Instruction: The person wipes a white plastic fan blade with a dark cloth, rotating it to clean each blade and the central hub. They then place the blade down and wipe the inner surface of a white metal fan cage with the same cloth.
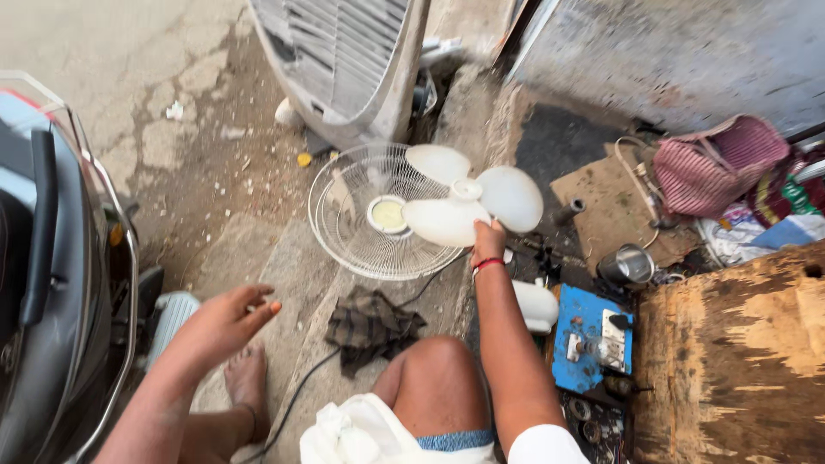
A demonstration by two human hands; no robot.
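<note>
Scooter (51,258) bodywork fills the left edge. One left hand (228,318) hangs open above the ground, fingers spread, holding nothing. One round wire guard (382,210) leans against a grey cooler (344,60), with one checked rag (371,325) on the ground below it. One right hand (488,242) grips the white blade (468,204), which has three pale, rounded paddles about a hub and is held just right of the guard. One blue switchboard (589,339), one metal cup (630,265) and one striped bag (718,163) lie further right.

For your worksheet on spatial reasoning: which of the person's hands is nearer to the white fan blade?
Right. The right hand grips the white fan blade at its lower edge; the left hand hangs open, well apart, lower left.
</note>
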